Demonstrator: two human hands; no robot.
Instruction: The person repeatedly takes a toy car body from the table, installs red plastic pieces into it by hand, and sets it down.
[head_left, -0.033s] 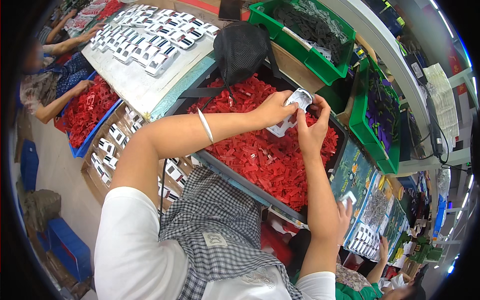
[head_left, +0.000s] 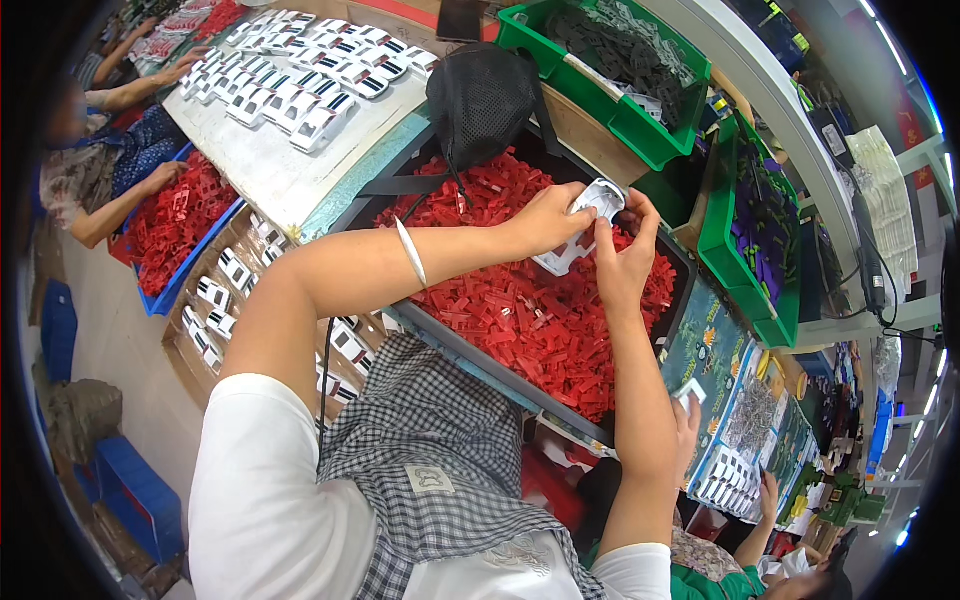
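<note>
Both my hands hold one white toy car body shell above a dark tray heaped with small red plastic parts. The shell is tilted, its hollow underside partly showing. My left hand grips it from the left, fingers closed at its edge. My right hand pinches its right side with thumb and fingers. Whether a small part sits between the right fingertips cannot be made out. A black mesh pouch lies over the tray's far edge.
White toy cars stand in rows on the board at far left; more lie in a cardboard box beside me. Green bins of grey and dark parts stand at the back right. Co-workers sit left and right; one hand holds a white piece.
The co-worker's hand at right has shifted slightly left with its white piece. My own hands and the car shell look almost unmoved.
</note>
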